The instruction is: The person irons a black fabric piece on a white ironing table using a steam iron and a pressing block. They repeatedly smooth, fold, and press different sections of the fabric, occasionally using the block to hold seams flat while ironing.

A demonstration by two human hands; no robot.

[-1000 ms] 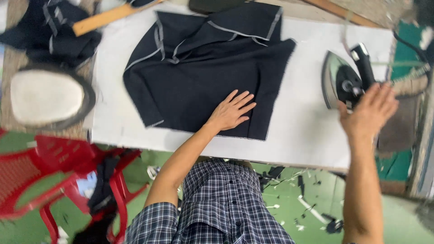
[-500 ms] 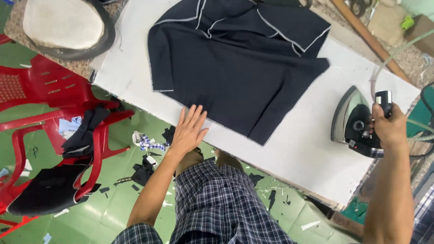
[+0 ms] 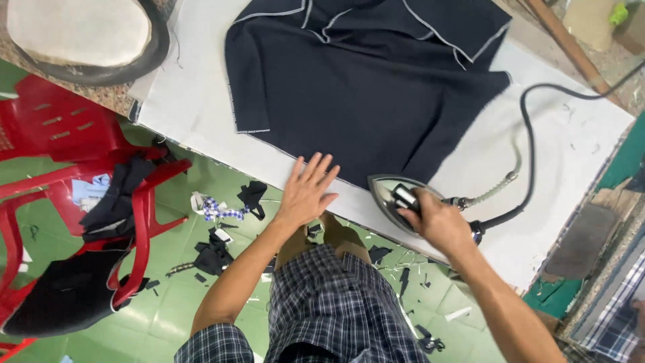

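My garment (image 3: 376,81) lies on the tabletop (image 3: 557,141). The iron (image 3: 396,202) sits at its near edge, under my right hand (image 3: 437,222), with my left hand (image 3: 308,191) just left of it. A chair (image 3: 87,188) stands on the floor, left of the tabletop.

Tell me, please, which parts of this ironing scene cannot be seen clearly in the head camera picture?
- Soleplate of the iron: faces down, and the right hand covers the handle.
- Top of the dark garment: cut off by the upper edge.
- Far end of the black cord: leaves the frame at the right edge.
- Left hand palm: pressed flat on the white board cover.
- Scraps on the green floor: too small to identify.
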